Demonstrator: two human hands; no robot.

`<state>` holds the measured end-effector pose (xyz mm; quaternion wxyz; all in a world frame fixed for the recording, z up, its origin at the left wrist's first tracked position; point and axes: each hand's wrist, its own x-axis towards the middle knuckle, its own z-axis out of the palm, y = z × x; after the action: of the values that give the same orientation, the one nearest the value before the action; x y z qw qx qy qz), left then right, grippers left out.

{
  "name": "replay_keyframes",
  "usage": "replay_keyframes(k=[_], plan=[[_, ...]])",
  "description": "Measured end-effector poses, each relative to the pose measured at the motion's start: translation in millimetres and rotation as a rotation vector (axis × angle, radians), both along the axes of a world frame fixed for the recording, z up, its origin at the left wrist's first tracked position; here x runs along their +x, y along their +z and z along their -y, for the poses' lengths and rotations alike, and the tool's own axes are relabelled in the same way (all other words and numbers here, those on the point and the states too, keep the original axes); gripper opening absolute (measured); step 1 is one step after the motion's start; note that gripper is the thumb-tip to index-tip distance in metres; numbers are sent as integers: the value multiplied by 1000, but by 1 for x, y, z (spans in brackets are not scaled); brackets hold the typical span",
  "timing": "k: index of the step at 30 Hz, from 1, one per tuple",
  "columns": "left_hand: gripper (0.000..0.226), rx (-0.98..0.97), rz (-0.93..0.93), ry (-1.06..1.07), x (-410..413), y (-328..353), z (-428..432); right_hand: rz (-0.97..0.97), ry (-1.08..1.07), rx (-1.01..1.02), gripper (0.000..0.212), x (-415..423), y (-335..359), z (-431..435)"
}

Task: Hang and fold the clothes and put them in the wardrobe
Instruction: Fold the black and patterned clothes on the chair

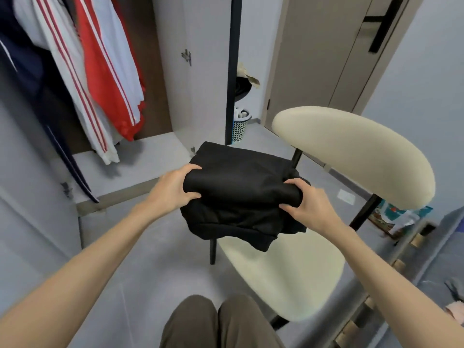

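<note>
Fingers (pixel 193 194) of both hands grip | folded black garment (pixel 241 177), layered

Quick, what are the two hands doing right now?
Left hand: grips the left edge of the folded black garment.
Right hand: grips the garment's right edge.

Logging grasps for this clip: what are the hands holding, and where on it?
Both grip the folded black garment: left hand at its left edge, right hand at its right edge.
</note>
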<state>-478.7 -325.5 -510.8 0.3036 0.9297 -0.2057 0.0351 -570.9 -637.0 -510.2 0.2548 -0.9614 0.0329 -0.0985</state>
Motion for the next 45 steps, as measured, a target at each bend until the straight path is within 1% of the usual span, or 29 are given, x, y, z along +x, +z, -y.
replay_keyframes(k=[2,5,7,9,12,14,16,18,20,21,24,27,29,31,33,34,37,39,45], plan=[[51,30,20,29,21,-2,-7,9,5,-24,46,27,0,-11],[45,53,40,83,51,-2,-12,35,10,-58,39,65,6,-23],[45,113,64,112,68,4,-15,16,6,-65,37,84,16,-27],[47,188,123,138,84,19,-19,-4,3,-64,39,99,32,-31],[49,215,163,158,100,52,-27,17,13,-64,41,120,69,-40],[50,228,173,154,108,84,-35,47,25,-63,42,130,103,-50],[50,279,210,112,119,123,-46,86,45,-97,41,141,142,-61],[53,374,233,63,130,168,-60,135,74,-224,40,152,182,-71],[58,403,186,81,138,220,-79,140,138,-359,41,164,227,-83],[59,400,157,94,138,238,-86,116,159,-391,42,168,241,-88],[46,402,155,127,138,306,-113,106,199,-363,40,184,304,-109],[35,448,200,145,138,370,-142,220,250,-348,32,195,366,-135],[31,444,255,171,142,405,-160,295,277,-343,33,204,403,-153],[29,414,305,214,149,435,-177,390,294,-379,37,217,432,-169],[32,387,352,255,156,462,-190,477,308,-410,38,232,458,-182],[37,375,388,272,160,475,-196,510,315,-415,39,239,470,-189],[63,362,507,307,175,511,-211,592,323,-403,42,259,504,-206],[75,371,557,335,187,534,-222,646,333,-399,42,274,525,-217],[75,391,707,419,239,587,-243,799,323,-390,40,335,581,-239]])
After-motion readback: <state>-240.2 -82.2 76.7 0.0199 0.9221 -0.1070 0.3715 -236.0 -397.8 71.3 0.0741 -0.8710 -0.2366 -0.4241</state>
